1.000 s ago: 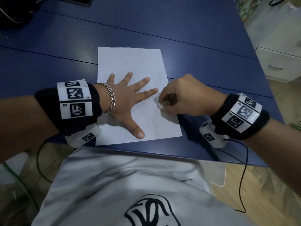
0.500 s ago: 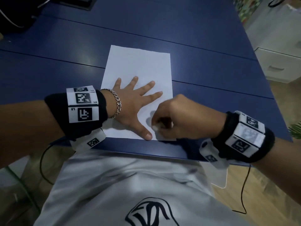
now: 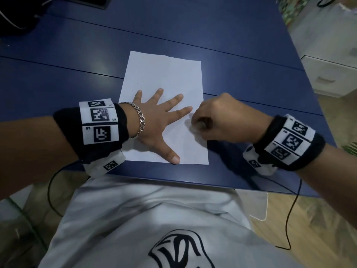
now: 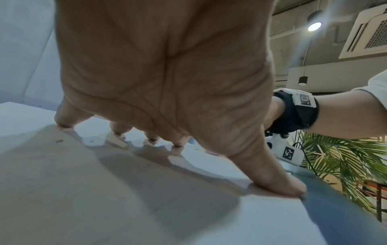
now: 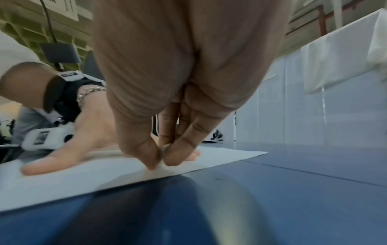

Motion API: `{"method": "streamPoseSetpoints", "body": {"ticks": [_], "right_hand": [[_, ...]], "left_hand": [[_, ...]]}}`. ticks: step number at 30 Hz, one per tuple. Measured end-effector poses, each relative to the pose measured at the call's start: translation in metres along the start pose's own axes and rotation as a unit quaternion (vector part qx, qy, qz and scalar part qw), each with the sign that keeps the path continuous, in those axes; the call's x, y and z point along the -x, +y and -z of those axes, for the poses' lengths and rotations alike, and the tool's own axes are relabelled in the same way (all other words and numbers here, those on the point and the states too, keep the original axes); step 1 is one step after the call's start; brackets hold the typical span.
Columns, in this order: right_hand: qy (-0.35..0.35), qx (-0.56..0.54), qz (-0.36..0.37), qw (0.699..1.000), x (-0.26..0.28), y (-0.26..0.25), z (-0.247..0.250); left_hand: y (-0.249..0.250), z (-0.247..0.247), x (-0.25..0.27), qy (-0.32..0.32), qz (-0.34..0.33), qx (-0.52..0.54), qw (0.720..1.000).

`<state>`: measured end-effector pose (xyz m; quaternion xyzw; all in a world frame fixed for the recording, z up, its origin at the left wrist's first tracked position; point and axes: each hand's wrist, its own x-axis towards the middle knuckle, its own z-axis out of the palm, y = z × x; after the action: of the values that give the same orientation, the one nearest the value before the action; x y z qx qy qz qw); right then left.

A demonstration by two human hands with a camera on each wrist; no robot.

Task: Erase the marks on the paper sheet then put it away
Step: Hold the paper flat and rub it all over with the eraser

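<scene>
Under splayed left hand (image 3: 154, 120) — paper sheet (image 3: 164, 78) pinned flat; right hand (image 3: 218, 120) pinches eraser (image 3: 193, 129) at sheet's right edge.

black wristbands (image 3: 90, 132) | white marker tags | silver bracelet (image 3: 139, 120) | grey shirt (image 3: 154, 219)

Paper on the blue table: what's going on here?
A person is erasing. The left hand lies flat with spread fingers on the paper, pinning it to the table. The right hand pinches a small eraser, mostly hidden by the fingertips, against the sheet near its right edge. The paper is not yet put away.
</scene>
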<state>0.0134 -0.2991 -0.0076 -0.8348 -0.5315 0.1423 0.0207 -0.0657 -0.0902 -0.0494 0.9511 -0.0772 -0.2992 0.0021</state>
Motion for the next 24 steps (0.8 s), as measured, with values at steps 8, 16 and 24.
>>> {"method": "streamPoseSetpoints", "body": {"ticks": [8,16,24], "right_hand": [[0.003,-0.019,0.017,1.000,0.001,-0.006,-0.004],[0.004,-0.058,-0.018,0.998,-0.006,0.003,0.004],[0.030,-0.051,0.015,0.998,-0.022,-0.013,-0.002]], "left_hand": [[0.001,0.000,0.001,0.002,-0.007,-0.001,1.000],[-0.045,0.008,0.012,0.026,-0.067,0.047,0.996],[-0.039,0.005,0.006,0.008,-0.048,0.002,0.999]]}}
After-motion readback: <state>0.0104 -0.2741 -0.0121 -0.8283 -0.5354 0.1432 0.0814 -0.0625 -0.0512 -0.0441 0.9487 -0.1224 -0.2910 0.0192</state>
